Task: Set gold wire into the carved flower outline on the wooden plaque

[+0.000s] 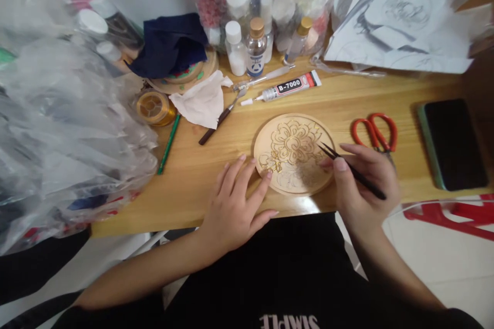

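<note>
A round wooden plaque lies flat on the table in front of me. It bears a flower outlined in gold wire, with fainter drawn lines lower down. My left hand rests with fingers spread at its left edge, index fingertip on the rim. Black tweezers are gripped in my right hand, their points just above the flower's right side. The tips are close together; whether they pinch anything is too small to tell.
Red-handled scissors and a phone lie to the right. Behind the plaque are a B-7000 glue tube, a dark-handled spatula and small bottles. A gold wire spool, a green pencil and plastic bags sit left.
</note>
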A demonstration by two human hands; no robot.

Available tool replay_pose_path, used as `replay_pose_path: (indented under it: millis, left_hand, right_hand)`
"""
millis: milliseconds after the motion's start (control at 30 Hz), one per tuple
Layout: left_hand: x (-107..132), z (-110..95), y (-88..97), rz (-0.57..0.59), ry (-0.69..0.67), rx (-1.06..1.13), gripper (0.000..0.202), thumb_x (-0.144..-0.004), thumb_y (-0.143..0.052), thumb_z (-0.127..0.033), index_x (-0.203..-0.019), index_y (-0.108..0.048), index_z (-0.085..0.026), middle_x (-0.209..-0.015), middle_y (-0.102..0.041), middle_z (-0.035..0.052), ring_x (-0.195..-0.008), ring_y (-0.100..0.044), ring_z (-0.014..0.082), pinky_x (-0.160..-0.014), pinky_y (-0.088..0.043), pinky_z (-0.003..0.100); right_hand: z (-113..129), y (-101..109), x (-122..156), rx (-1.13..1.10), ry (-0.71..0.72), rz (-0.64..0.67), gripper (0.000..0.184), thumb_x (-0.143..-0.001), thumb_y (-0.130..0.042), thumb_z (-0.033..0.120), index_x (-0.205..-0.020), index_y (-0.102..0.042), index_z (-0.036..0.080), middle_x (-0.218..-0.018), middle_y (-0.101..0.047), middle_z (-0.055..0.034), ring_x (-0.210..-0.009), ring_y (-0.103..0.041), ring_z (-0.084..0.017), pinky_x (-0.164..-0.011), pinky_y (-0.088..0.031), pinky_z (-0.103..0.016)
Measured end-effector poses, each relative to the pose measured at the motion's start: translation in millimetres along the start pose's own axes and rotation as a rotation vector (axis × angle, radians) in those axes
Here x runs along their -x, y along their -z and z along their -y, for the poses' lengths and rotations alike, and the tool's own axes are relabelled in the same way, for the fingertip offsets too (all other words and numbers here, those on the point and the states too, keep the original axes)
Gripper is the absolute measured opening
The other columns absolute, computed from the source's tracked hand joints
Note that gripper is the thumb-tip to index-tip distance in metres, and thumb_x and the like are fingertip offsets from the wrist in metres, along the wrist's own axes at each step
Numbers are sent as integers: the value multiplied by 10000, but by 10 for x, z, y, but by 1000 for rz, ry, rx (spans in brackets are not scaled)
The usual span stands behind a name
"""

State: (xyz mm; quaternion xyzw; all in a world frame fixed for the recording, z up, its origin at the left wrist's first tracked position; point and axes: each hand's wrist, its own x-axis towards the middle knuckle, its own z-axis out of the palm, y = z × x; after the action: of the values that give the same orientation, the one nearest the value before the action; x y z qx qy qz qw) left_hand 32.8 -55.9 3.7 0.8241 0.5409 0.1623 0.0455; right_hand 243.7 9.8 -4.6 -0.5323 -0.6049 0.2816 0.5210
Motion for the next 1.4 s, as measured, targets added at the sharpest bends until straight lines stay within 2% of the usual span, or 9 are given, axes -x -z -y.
replay_pose_path:
  millis: [133,233,367,433,567,767,967,1167,1400]
  left_hand:
    - [-48,142,48,-28,-127,-84,468,-914,-544,-484,-1258,-599,-172,-1332,-533,179,-1310,-441,367,-1072,-375,518]
    - [-98,257,43,-56,-203,-91,433,-917,-544,-484,-1236,-611,-200,-1350,-542,145,-1336,-435,339,-1102,-363,494]
    - [-118,331,53,-177,-366,-67,422,-933,-506,-507,-1249,-609,-247,-1353,-555,74,-1361,-428,273,-1152,-329,431]
    - [-124,348,69,-226,-400,-73,438,-939,-490,-514,-1278,-596,-258,-1352,-556,54,-1359,-433,251,-1169,-306,401]
    - [-171,412,72,-151,-317,-62,421,-938,-497,-506,-1237,-617,-235,-1332,-564,87,-1335,-450,284,-1133,-346,444]
    - [-245,513,6,-47,-261,-39,448,-908,-573,-475,-1263,-589,-203,-1365,-533,153,-1325,-446,334,-1078,-383,497]
    - [-264,511,-3,-2,-243,0,472,-904,-567,-503,-1260,-599,-197,-1387,-515,179,-1317,-451,364,-1059,-398,530]
    - [-290,509,-1,6,-242,39,475,-901,-570,-500,-1226,-632,-160,-1346,-539,220,-1280,-492,400,-1017,-446,554]
    - [-280,504,7,51,-227,64,517,-893,-582,-509,-1249,-613,-135,-1363,-533,223,-1301,-478,390,-1038,-438,547]
  right_hand:
    - [165,-6,75,-17,-58,107,309,-828,-674,90,-1098,-687,240,-988,-752,-32,-852,-748,-172,-756,-642,-259]
    - [278,-44,146,6,-100,206,335,-799,-701,69,-1089,-696,238,-981,-764,-14,-873,-746,-162,-810,-639,-252]
    - [321,-98,190,18,-128,224,350,-783,-718,68,-1090,-695,234,-979,-766,-5,-863,-747,-157,-811,-641,-253]
    - [317,-112,184,24,-138,220,341,-786,-714,65,-1082,-696,233,-967,-766,-3,-850,-747,-151,-796,-640,-243]
    - [311,-127,138,76,-86,208,345,-779,-718,63,-1078,-697,233,-962,-757,-6,-828,-737,-139,-779,-629,-245]
    - [323,-173,81,113,63,307,359,-760,-710,29,-1066,-696,216,-974,-727,-31,-923,-685,-144,-830,-583,-272]
    - [344,-219,95,171,104,325,304,-764,-704,37,-1020,-695,201,-958,-723,-39,-898,-680,-144,-816,-573,-285]
    - [376,-275,83,217,73,328,263,-790,-683,53,-1008,-688,199,-945,-732,-39,-873,-694,-138,-806,-580,-284]
    - [386,-346,74,280,121,361,238,-785,-683,42,-982,-688,174,-925,-734,-57,-856,-700,-144,-797,-585,-280]
